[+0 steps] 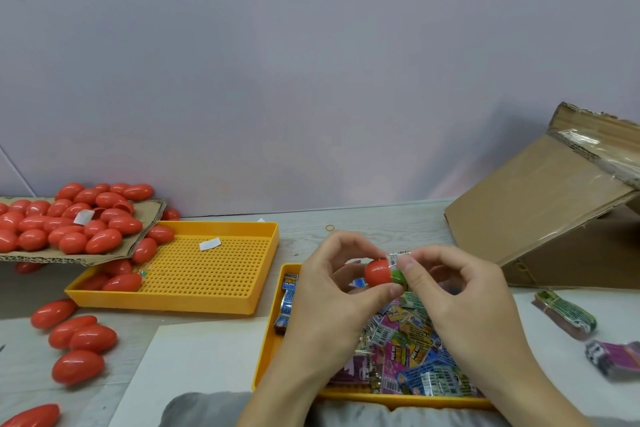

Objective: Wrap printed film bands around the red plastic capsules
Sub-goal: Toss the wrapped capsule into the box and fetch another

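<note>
I see both hands up over the near yellow tray (pixel 268 350), which sits at the surface's near edge, right of centre. Left hand (pixel 332 291) has its grip curled round a red capsule (pixel 378 272), thumb under, fingers over the top. Right hand (pixel 460 298) pinches a film band (pixel 398 269) w/ thumb and forefinger; the band sits on the capsule's right end, green print showing, clear edge sticking up. Tray under the hands is full of loose printed bands (pixel 408 354). Second yellow tray (pixel 214 274), perforated floor, lies twd the far-left w/ a few capsules in its left corner. More red capsules (pixel 69 218) are heaped on a cardboard sheet (pixel 145 218) at the far-left edge, others loose (pixel 79 336) near the left edge. Cardboard box (pixel 540 218) sits tilted at the far-right; two band bundles (pixel 568 314) lie by the right edge.
</note>
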`<state>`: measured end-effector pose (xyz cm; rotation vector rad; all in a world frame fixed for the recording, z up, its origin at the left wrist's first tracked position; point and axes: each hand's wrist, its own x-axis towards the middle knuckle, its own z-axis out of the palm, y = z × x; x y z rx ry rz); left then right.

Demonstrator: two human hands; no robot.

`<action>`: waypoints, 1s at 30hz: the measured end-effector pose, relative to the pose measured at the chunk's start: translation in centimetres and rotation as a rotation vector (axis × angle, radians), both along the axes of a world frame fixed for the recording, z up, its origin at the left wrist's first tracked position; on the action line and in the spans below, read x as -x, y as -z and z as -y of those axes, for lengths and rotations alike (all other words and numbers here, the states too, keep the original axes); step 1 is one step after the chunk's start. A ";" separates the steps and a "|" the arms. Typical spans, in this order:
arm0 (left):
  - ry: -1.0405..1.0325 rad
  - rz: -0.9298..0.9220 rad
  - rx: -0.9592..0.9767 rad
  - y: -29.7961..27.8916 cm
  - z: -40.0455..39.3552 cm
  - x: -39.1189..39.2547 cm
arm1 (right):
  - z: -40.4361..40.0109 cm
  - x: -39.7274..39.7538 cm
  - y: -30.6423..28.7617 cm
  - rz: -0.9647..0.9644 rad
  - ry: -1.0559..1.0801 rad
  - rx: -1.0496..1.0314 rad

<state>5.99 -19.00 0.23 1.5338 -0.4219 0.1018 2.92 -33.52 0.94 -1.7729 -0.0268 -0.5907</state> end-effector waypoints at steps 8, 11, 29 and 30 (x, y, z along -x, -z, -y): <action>0.007 -0.002 0.027 0.1 0.0 0.0 | 0.2 -0.1 0.0 -0.010 -0.015 -0.046; 0.008 0.012 -0.026 0.2 0.0 -0.1 | 0.1 -0.2 0.0 -0.024 -0.047 -0.104; -0.007 0.020 -0.030 0.2 0.1 -0.1 | 0.1 0.0 0.1 0.014 -0.035 0.041; -0.011 0.012 -0.015 0.2 0.1 -0.1 | 0.1 0.0 0.2 0.016 -0.036 0.057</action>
